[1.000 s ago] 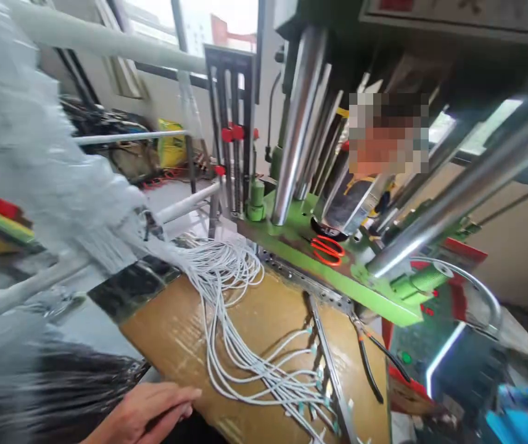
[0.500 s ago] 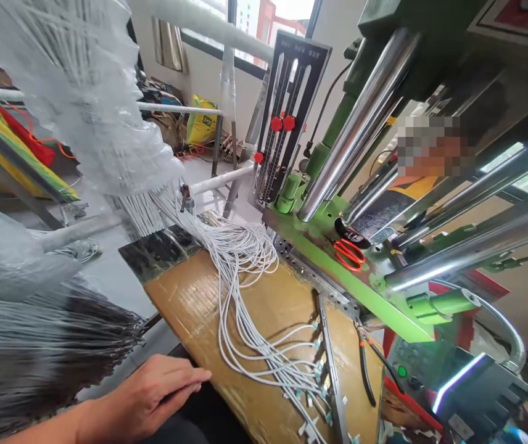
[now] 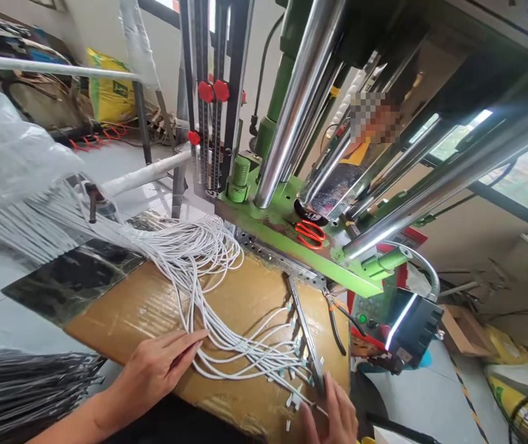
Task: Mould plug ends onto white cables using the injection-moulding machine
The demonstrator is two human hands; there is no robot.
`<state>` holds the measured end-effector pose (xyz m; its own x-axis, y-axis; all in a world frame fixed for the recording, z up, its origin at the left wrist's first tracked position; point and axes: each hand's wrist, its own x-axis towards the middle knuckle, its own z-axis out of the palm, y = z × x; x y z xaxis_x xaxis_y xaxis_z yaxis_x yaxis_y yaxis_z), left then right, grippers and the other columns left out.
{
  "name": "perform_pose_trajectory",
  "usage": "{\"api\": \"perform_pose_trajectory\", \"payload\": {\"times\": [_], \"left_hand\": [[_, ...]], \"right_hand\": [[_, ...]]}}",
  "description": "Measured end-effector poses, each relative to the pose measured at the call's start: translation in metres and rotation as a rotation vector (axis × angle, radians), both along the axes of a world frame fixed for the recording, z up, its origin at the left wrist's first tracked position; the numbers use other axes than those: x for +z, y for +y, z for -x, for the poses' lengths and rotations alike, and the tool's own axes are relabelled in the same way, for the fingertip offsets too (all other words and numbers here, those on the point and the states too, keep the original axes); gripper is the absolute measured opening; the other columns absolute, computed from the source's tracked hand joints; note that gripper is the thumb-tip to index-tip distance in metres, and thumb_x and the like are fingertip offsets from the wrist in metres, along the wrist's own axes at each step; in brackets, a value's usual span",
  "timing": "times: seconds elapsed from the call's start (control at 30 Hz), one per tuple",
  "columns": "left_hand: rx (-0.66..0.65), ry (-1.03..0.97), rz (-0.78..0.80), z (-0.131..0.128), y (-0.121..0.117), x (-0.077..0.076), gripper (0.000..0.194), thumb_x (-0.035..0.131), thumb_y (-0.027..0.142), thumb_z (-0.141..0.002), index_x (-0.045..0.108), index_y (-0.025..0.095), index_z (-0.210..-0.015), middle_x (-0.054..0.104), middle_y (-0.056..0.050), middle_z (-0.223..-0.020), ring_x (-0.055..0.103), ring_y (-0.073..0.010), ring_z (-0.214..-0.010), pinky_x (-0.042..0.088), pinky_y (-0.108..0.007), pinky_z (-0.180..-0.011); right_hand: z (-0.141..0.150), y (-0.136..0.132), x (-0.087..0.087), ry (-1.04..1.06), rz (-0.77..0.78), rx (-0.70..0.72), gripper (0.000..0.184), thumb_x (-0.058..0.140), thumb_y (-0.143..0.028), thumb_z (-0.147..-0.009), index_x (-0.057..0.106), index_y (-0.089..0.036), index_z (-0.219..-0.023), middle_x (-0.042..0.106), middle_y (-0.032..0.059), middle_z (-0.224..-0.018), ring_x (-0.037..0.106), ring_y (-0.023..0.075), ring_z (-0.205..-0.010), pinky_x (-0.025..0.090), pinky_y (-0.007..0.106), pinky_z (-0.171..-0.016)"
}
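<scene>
A bundle of thin white cables runs across the tan-covered work board. Its lower ends carry small pale and greenish connectors, lined up beside a narrow metal bar. My left hand is over the board's near side, fingers stretched out, their tips at the edge of the cables; I see nothing held in it. At the bar's near end is my right hand, thumb and fingers spread, fingertips beside or touching the bar. The bottom of the picture cuts that hand off.
Pliers with dark handles lie right of the bar. Red-handled scissors rest on the green machine bed, below thick steel columns. A person is behind the machine. Dark cable strands hang at lower left.
The view has swung to the right. My left hand has moved forward from the board's near edge to the cables. My right hand has come into view by the metal bar.
</scene>
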<state>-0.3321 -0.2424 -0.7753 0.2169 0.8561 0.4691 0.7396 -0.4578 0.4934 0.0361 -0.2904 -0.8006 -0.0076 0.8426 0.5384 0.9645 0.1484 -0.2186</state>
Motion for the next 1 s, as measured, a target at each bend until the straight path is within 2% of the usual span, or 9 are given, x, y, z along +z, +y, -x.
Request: {"api": "perform_pose_trajectory", "payload": {"times": [0.07, 0.13, 0.3, 0.47, 0.6, 0.73, 0.9, 0.93, 1.0], "left_hand": [[0.003, 0.004, -0.028, -0.002, -0.001, 0.0, 0.029, 0.05, 0.026, -0.096, 0.065, 0.021, -0.12, 0.075, -0.004, -0.097, 0.072, -0.0151, -0.085, 0.055, -0.02, -0.08], [0.006, 0.008, -0.035, -0.004, -0.001, 0.0, 0.029, 0.05, 0.028, -0.096, 0.064, 0.021, -0.12, 0.074, -0.004, -0.101, 0.071, -0.0155, -0.088, 0.054, -0.02, -0.082], [0.003, 0.001, 0.025, -0.013, 0.011, 0.004, 0.029, 0.049, 0.029, -0.096, 0.064, 0.018, -0.118, 0.073, -0.005, -0.103, 0.07, -0.0155, -0.092, 0.054, -0.019, -0.082], [-0.036, -0.096, 0.045, -0.019, 0.029, 0.005, 0.026, 0.047, 0.026, -0.096, 0.069, 0.02, -0.11, 0.075, -0.003, -0.095, 0.071, -0.014, -0.085, 0.055, -0.017, -0.078], [0.008, -0.193, 0.111, -0.016, 0.032, 0.002, 0.026, 0.05, 0.034, -0.095, 0.072, 0.02, -0.103, 0.076, -0.003, -0.096, 0.072, -0.0157, -0.086, 0.056, -0.018, -0.079], [0.048, -0.208, 0.166, -0.012, 0.031, -0.002, 0.032, 0.051, 0.041, -0.094, 0.072, 0.019, -0.102, 0.076, -0.004, -0.098, 0.072, -0.0173, -0.086, 0.056, -0.02, -0.081], [-0.003, -0.164, 0.091, -0.01, 0.027, 0.0, 0.027, 0.053, 0.036, -0.094, 0.068, 0.019, -0.109, 0.074, -0.004, -0.101, 0.07, -0.0173, -0.089, 0.053, -0.024, -0.086], [-0.037, -0.106, 0.053, -0.011, 0.026, 0.003, 0.032, 0.057, 0.037, -0.092, 0.064, 0.019, -0.117, 0.072, -0.006, -0.109, 0.068, -0.0194, -0.095, 0.052, -0.027, -0.09], [-0.149, 0.073, -0.004, -0.017, 0.024, 0.007, 0.06, 0.067, 0.044, -0.083, 0.05, 0.018, -0.136, 0.061, -0.012, -0.13, 0.059, -0.0266, -0.115, 0.045, -0.038, -0.101]], "right_hand": [[0.012, 0.011, -0.003, -0.062, 0.011, 0.062, 0.073, 0.051, -0.06, -0.087, 0.032, -0.028, -0.15, 0.06, 0.0151, -0.129, 0.061, 0.0381, -0.108, 0.047, 0.055, -0.086], [0.014, 0.021, -0.003, -0.112, 0.012, 0.085, 0.07, 0.051, -0.058, -0.089, 0.034, -0.028, -0.149, 0.059, 0.013, -0.132, 0.06, 0.0364, -0.11, 0.045, 0.053, -0.089], [-0.002, 0.036, -0.008, -0.22, -0.051, 0.152, 0.065, 0.06, -0.049, -0.088, 0.04, -0.028, -0.146, 0.066, 0.0086, -0.123, 0.063, 0.0302, -0.104, 0.047, 0.044, -0.085], [0.002, 0.042, -0.018, -0.113, -0.147, 0.103, 0.059, 0.058, -0.05, -0.088, 0.045, -0.028, -0.142, 0.068, 0.0093, -0.117, 0.064, 0.0314, -0.101, 0.045, 0.045, -0.084], [0.016, 0.033, 0.001, 0.026, -0.181, 0.017, 0.054, 0.061, -0.049, -0.086, 0.052, -0.023, -0.133, 0.062, 0.0151, -0.119, 0.058, 0.0335, -0.106, 0.044, 0.049, -0.087], [0.023, 0.013, 0.023, 0.116, -0.158, 0.051, 0.025, 0.067, -0.033, -0.086, 0.065, -0.02, -0.106, 0.061, 0.0095, -0.095, 0.057, 0.0253, -0.091, 0.047, 0.042, -0.081], [0.03, -0.008, 0.023, 0.072, -0.074, -0.008, 0.023, 0.067, -0.033, -0.085, 0.068, -0.019, -0.104, 0.061, 0.0081, -0.089, 0.056, 0.0229, -0.087, 0.049, 0.037, -0.077], [0.03, -0.009, 0.023, 0.072, -0.09, -0.031, 0.023, 0.066, -0.032, -0.087, 0.067, -0.019, -0.105, 0.061, 0.0085, -0.09, 0.056, 0.0229, -0.087, 0.049, 0.037, -0.077], [0.028, -0.008, 0.024, 0.085, -0.122, -0.073, 0.02, 0.062, -0.03, -0.09, 0.067, -0.019, -0.105, 0.062, 0.0091, -0.091, 0.056, 0.0231, -0.087, 0.049, 0.038, -0.078]]}}
